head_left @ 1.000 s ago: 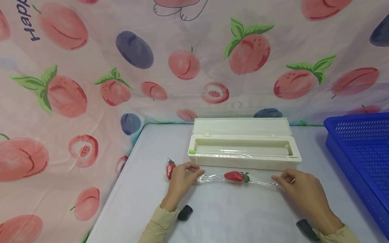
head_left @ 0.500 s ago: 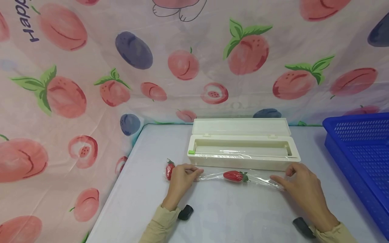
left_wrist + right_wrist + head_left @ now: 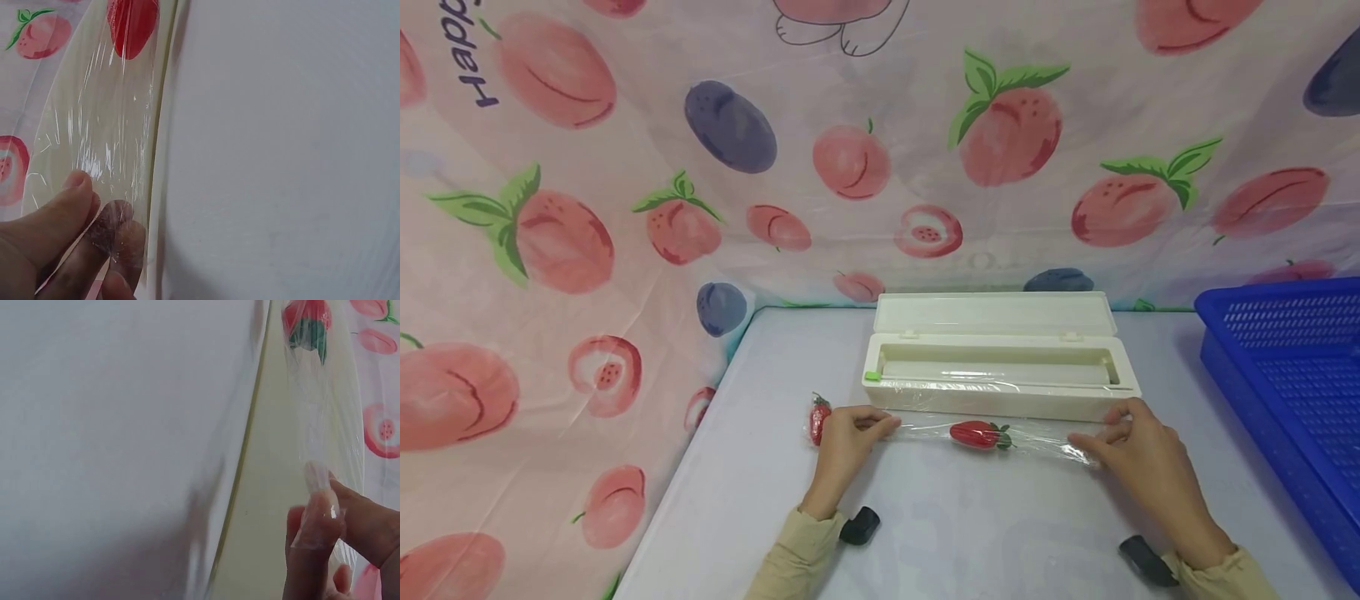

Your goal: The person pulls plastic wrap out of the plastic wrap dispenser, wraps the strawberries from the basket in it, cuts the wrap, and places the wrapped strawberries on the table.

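A red strawberry with a green leafy cap lies lengthwise in a strip of clear plastic wrap, in front of the white box. My left hand pinches the strip's left end; in the left wrist view the thumb is on one side of the film and the fingers show through it. At the other end my right hand holds the film between thumb and fingers, and in the right wrist view some of it lies over a fingertip. Just left of my left hand sits a second strawberry, wrapped in film.
Behind the strip stands a white plastic-wrap dispenser box, its lid raised and a roll of film inside. A blue perforated basket stands at the right. A fruit-printed cloth hangs behind and left of the white table.
My right hand has shifted slightly left and away from me, its fingers moving on the film. The strip between my hands looks spread wider. My left hand has hardly moved.
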`<state>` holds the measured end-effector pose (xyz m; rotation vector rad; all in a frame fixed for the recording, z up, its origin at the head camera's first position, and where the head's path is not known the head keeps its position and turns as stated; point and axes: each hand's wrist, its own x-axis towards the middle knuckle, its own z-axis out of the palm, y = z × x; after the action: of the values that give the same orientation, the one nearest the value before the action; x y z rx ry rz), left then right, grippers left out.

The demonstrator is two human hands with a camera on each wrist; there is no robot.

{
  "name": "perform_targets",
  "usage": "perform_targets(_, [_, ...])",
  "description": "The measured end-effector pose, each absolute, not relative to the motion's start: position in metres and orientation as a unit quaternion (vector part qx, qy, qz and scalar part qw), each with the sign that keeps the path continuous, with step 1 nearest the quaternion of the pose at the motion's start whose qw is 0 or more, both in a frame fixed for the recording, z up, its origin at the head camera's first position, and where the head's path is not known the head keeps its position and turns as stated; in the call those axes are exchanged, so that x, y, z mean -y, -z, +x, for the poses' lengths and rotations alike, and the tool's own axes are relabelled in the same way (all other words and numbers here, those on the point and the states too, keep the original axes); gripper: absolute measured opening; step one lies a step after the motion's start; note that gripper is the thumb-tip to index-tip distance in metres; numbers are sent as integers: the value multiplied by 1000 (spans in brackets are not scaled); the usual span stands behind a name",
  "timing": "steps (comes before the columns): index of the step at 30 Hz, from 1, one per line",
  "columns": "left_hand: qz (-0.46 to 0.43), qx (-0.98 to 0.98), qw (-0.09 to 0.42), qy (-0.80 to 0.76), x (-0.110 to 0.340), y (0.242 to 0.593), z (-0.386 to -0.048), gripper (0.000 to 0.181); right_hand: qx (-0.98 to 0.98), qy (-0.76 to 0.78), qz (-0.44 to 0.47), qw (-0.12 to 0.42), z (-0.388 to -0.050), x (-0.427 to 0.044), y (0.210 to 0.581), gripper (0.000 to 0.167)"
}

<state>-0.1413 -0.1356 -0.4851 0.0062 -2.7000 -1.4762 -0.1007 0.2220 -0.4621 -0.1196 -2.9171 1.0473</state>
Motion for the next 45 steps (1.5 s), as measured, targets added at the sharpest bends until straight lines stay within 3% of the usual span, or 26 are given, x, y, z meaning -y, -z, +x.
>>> perform_targets(7, [8, 874, 30, 484, 136, 484, -141, 11, 936, -350, -38, -8, -101, -227, 463, 71])
perform_targets(14, [10, 864, 26, 503, 137, 482, -141, 14, 939, -343, -8, -4, -102, -229, 462, 44])
perform_targets(23, [11, 865, 5, 502, 138, 483, -141, 14, 937, -349, -3, 9, -103, -234, 466, 28])
perform_targets(45, [-24, 849, -56, 526, 144, 488, -147, 15, 894, -439, -9, -94, -111, -241, 473, 37])
